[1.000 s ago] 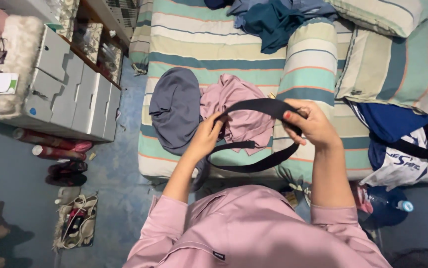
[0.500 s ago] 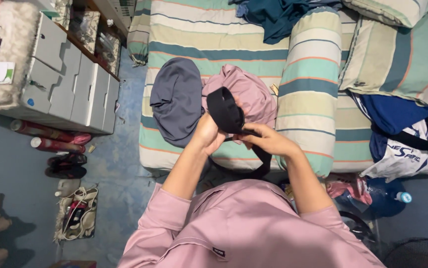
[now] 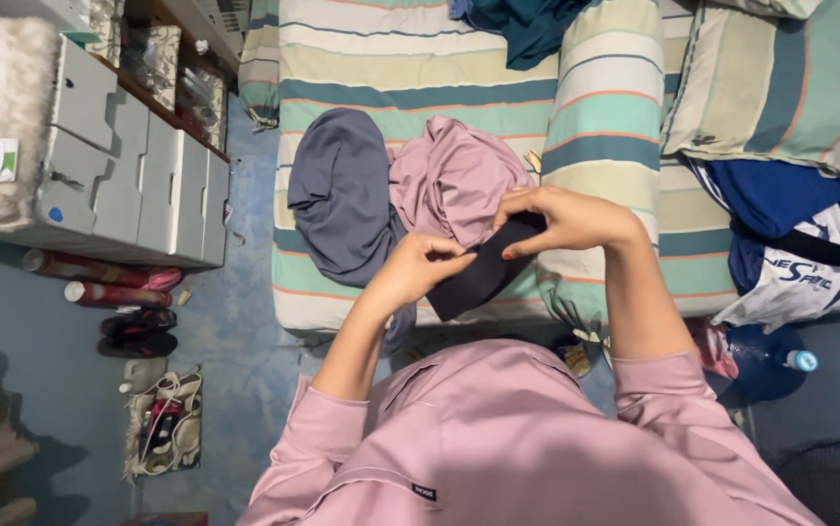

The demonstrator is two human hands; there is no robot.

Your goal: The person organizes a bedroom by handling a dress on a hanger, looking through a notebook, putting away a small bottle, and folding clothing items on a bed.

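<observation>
over striped bed (image 3: 420, 58), both hands pinch black cloth (image 3: 478, 278).

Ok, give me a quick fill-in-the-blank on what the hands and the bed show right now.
1. Both hands, left and right, hold a folded ___ band.
2. The grey cloth lies ___ of the pink cloth.
3. The bolster on the bed is ___ patterned.
Missing: black; left; stripe
</observation>
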